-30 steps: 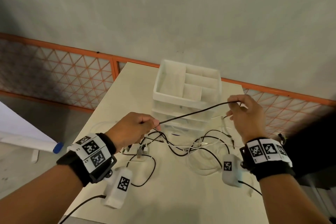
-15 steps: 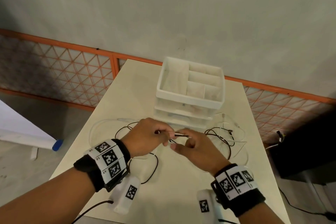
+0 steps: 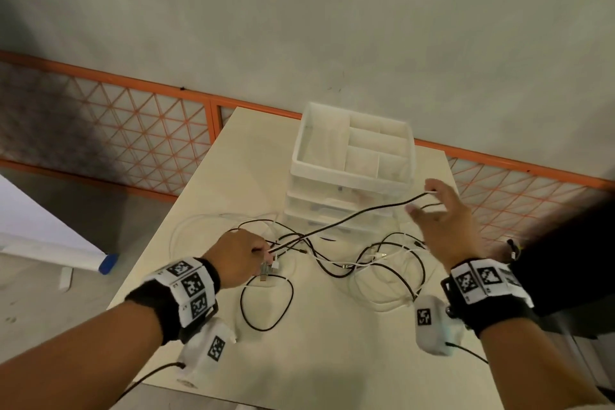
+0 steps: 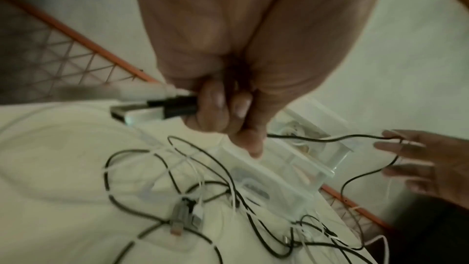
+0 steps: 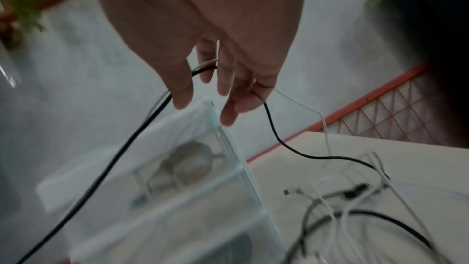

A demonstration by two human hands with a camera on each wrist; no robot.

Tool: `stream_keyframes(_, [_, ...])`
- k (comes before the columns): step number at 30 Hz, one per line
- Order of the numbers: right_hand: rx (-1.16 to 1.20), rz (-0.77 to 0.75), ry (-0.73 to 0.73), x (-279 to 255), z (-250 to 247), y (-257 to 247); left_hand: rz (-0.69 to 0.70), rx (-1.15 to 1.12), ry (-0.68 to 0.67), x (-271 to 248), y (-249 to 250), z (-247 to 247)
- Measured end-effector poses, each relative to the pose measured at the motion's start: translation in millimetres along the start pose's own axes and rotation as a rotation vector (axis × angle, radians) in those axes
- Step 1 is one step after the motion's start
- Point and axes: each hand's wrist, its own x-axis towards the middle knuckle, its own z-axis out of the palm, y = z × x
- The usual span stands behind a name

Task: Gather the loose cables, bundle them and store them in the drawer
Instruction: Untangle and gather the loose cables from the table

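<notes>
On the cream rectangular table, pushed against a grey wall: one white translucent plastic drawer unit, stacked drawers below, open tray with divided compartments on top; stands at the table's far middle. A coiled item shows dimly through a drawer wall in the right wrist view; what it is cannot be told.

Behind the table, low along the wall: one orange-framed lattice panel.

In front of the drawer unit, spread over the table top: a loose tangle of thin black and white cables, looped and crossing one another, several plug ends lying among them.

One long black cable: raised off the table, stretched between both hands, passing in front of the drawer unit's lower drawers.

Left hand: low over the near left part of the tangle, fingers curled tight, clamping the black cable together with a black USB plug and a white plug, both sticking out sideways from the fist.

Right hand: raised just right of the drawer unit, fingers spread and only lightly bent; the black cable and a thin white cable run between the fingers, which nip them loosely.

Both wrists: black bands with printed square markers.
</notes>
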Motion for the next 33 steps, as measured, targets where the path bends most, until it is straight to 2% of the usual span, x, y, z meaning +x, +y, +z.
stream_keyframes(3, [-0.113, 0.046, -0.185, -22.2, 29.4, 21.1, -0.076, -0.158, 0.077, 3.2, 0.4, 16.5])
stream_keyframes(5, [-0.194, 0.066, -0.222, -34.6, 50.6, 43.8, -0.102, -0.271, 0.104, 2.7, 4.8, 19.2])
stream_keyframes(8, [-0.37, 0.184, -0.314, -46.2, 76.2, 72.1, -0.113, -0.36, 0.127, 1.1, 13.6, 12.6])
stream_keyframes(13, [-0.432, 0.293, -0.457, -57.3, 94.1, 93.7, -0.127, -0.463, 0.152, 0.8, 20.1, 3.3])
stream_keyframes(15, [-0.404, 0.23, -0.479, -54.5, 92.1, 81.8, -0.182, -0.621, 0.163, 3.1, 21.4, 1.9])
stream_keyframes(19, [-0.188, -0.064, -0.385, -41.4, 58.1, 20.1, -0.251, -0.827, 0.19, 9.4, 25.9, -4.3])
stream_keyframes(23, [0.112, -0.105, -0.201, -31.2, 8.5, -38.0, -0.211, -0.906, 0.247, 15.8, 36.1, -11.0])
stream_keyframes(25, [0.086, -0.103, -0.252, -31.6, 1.2, -45.7, -0.174, -0.929, 0.257, 16.3, 43.6, -12.4])
stream_keyframes(29, [-0.186, -0.224, -0.431, -42.3, 16.6, -45.1, -0.056, -0.97, 0.235, 13.1, 63.0, -15.0])
stream_keyframes(31, [-0.235, -0.293, -0.439, -45.8, 25.8, -49.7, 0.036, -0.917, 0.191, 11.8, 75.6, -15.6])
stream_keyframes(33, [-0.187, -0.354, -0.402, -48.3, 32.2, -60.4, 0.116, -0.823, 0.128, 13.0, 86.0, -11.7])
